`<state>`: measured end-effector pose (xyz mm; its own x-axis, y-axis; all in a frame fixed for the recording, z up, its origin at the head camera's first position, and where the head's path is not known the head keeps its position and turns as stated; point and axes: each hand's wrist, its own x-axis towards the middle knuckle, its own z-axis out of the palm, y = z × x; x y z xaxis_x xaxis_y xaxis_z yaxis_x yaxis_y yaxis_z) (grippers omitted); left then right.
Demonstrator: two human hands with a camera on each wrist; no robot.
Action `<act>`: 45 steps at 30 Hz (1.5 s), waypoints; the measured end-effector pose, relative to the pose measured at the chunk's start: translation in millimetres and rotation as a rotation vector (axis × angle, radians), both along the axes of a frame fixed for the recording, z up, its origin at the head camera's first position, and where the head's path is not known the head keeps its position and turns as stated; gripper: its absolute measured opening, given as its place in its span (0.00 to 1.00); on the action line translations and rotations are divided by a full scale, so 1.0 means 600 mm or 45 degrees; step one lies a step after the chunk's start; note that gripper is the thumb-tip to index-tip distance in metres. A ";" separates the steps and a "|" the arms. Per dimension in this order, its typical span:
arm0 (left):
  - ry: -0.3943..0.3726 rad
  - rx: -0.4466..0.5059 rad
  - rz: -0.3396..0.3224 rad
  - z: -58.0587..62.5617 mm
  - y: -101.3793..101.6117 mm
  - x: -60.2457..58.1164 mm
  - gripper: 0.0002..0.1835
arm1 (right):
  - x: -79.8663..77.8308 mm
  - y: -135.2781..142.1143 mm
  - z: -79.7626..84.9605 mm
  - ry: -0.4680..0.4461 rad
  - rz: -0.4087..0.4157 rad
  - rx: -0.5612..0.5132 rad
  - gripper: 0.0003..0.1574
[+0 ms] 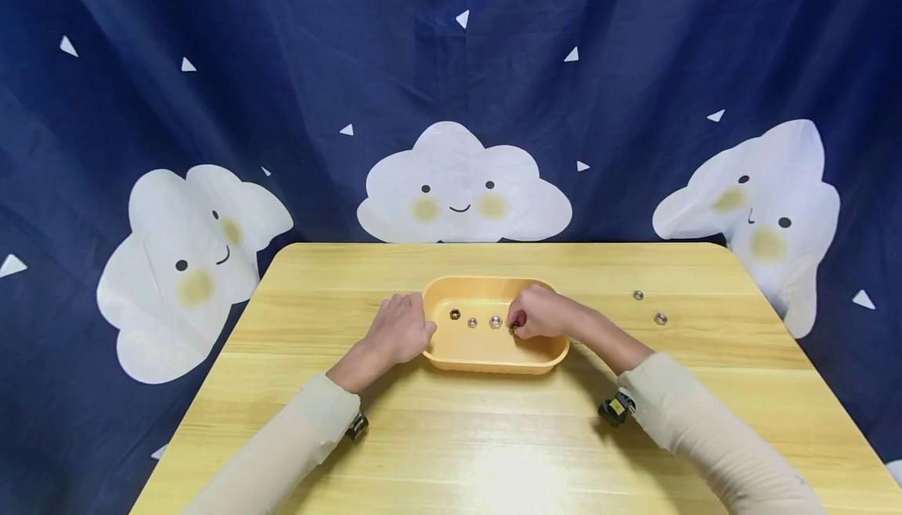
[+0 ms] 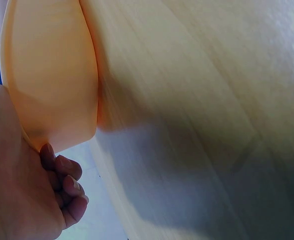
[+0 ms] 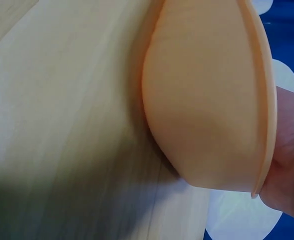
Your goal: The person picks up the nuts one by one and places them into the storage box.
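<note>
A shallow orange tray [image 1: 493, 367] with rounded ends sits on the table. My left hand [image 1: 398, 331] grips its left end at the rim; in the left wrist view its curled fingers [image 2: 69, 187] show beside the tray's end. Over the right end reaches my right hand [image 1: 546, 313], its fingertips down inside, pinching a metal nut [image 1: 515, 327] that is partly hidden. To the left of it lie a larger silver nut [image 1: 496, 322], a small silver nut [image 1: 472, 322] and a darker nut [image 1: 454, 314], roughly in a row. The tray wall [image 3: 206, 100] hides the right fingertips in the right wrist view.
Two more nuts lie on the wooden table [image 1: 423, 444] right of the tray: one farther back [image 1: 637, 295], one nearer [image 1: 660, 318]. A dark blue curtain [image 1: 451, 53] with cloud faces hangs behind the table's far edge.
</note>
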<state>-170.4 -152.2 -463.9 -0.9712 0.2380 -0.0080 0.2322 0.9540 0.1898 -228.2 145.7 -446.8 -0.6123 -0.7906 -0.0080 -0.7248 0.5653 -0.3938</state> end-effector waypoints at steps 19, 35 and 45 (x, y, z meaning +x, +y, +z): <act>0.007 0.003 -0.003 0.000 -0.001 0.002 0.14 | 0.004 0.003 -0.012 0.071 0.043 0.008 0.08; 0.003 0.002 0.006 -0.001 0.001 0.002 0.15 | 0.009 -0.001 -0.006 0.049 0.003 0.036 0.09; 0.034 0.007 -0.003 -0.001 0.000 -0.001 0.14 | 0.010 -0.004 -0.004 0.044 -0.034 0.092 0.09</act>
